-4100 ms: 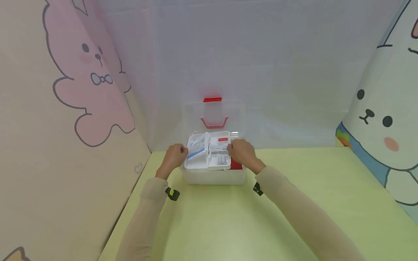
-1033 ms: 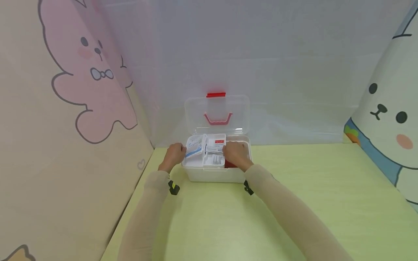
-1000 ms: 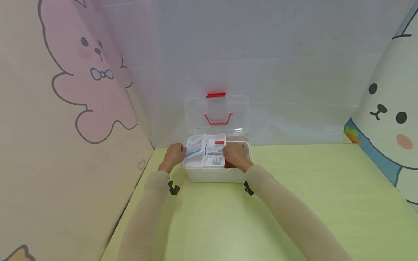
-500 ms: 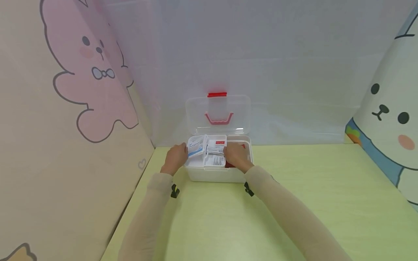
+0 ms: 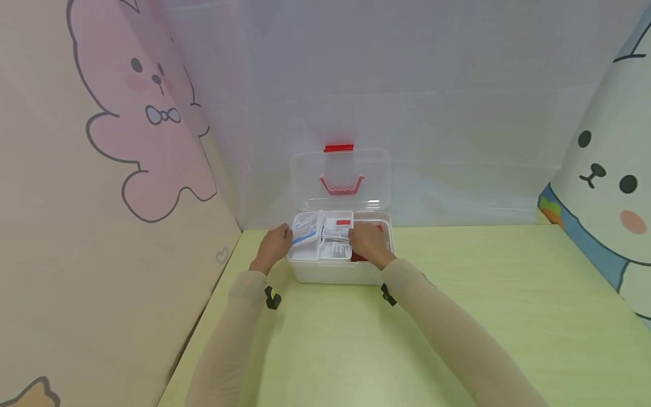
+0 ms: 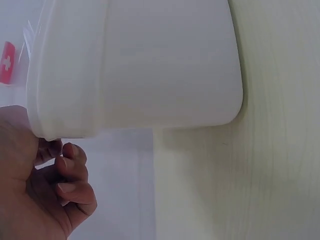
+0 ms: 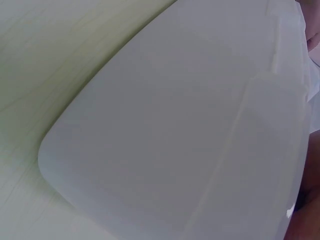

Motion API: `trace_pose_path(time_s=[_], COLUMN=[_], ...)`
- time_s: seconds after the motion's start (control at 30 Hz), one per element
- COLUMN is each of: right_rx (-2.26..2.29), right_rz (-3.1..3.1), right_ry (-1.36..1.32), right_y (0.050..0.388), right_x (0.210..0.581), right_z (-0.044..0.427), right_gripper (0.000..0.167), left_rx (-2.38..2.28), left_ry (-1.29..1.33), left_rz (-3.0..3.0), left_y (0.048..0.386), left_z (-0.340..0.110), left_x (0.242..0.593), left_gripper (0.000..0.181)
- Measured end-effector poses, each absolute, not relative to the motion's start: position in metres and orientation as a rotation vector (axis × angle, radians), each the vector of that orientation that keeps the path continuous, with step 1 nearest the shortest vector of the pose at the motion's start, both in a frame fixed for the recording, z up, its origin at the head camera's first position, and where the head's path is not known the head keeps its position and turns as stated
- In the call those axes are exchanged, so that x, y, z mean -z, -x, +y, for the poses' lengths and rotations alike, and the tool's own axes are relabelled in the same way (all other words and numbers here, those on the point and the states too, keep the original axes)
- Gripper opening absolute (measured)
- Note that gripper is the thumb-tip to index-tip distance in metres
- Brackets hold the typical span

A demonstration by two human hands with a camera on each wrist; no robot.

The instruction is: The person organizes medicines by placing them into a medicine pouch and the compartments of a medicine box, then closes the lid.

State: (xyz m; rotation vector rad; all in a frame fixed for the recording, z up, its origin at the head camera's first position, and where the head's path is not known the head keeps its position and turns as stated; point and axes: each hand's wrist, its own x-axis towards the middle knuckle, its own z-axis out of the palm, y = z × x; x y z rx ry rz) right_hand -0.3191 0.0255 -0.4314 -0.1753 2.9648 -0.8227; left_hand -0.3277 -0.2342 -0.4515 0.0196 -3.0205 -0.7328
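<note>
A white first-aid box (image 5: 335,275) stands on the table, its clear lid (image 5: 307,181) raised behind it. In its left part sits a white divided tray (image 5: 305,252) with several packets, among them a blue-striped packet (image 5: 307,227) and a red-labelled packet (image 5: 336,226). My left hand (image 5: 272,249) pinches the tray's left edge at the box rim. The left wrist view shows that hand (image 6: 50,185) with curled fingers; some fingertips hide behind the rim. My right hand (image 5: 368,240) reaches inside the box and grips the tray's right edge. Its fingertips are hidden.
Red contents (image 5: 358,257) show in the box beneath my right hand. The lid carries a red handle (image 5: 342,189) and a red latch (image 5: 338,148). Pale green table (image 5: 325,345) surrounds the box. A hanging sheet (image 5: 458,141) rises behind, and a printed wall (image 5: 117,294) stands at left.
Since the oldest frame, the tray has come down from above the rim into the left part of the box, with both hands on it. Over the last half second my left hand barely shifts.
</note>
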Motion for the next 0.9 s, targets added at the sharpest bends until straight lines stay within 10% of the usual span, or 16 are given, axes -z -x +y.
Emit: trace_pose_path(time_s=[0.5, 0.9], right_rx=[1.144, 1.730], right_rz=[3.247, 2.533], right_ry=[0.299, -0.034], right_y=[0.311, 0.303], right_x=[0.421, 0.458], right_z=[0.073, 0.111], right_gripper=[0.026, 0.062], left_rx=[1.944, 2.712], left_ry=[-0.213, 0.017], left_rz=[-2.480, -1.933], left_y=[0.327, 0.327], left_z=[-0.239, -0.233], left_x=[0.466, 0.494], left_gripper=[0.050, 0.057])
